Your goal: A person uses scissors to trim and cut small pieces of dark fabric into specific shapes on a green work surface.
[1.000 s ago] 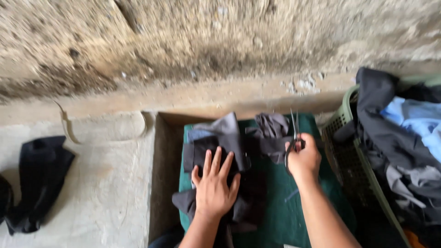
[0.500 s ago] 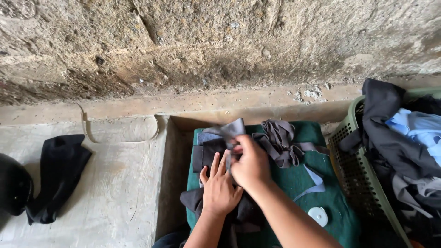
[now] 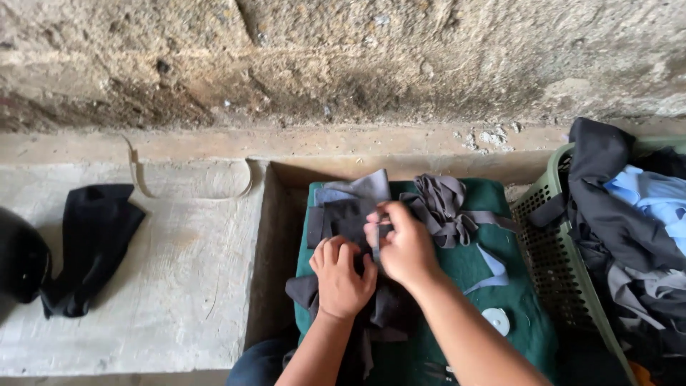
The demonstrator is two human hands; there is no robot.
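Dark grey cloth point(image 3: 350, 218) lies on the green pad point(image 3: 493, 207). My left hand point(image 3: 341, 277) presses it flat, fingers released; my right hand point(image 3: 401, 243) pinches its fold

Head cam, looking down, close over hands point(image 3: 371, 264), facing wall point(image 3: 343, 57)

laundry basket point(image 3: 550, 236) cut off right, dark garment point(image 3: 343, 218) partly hidden
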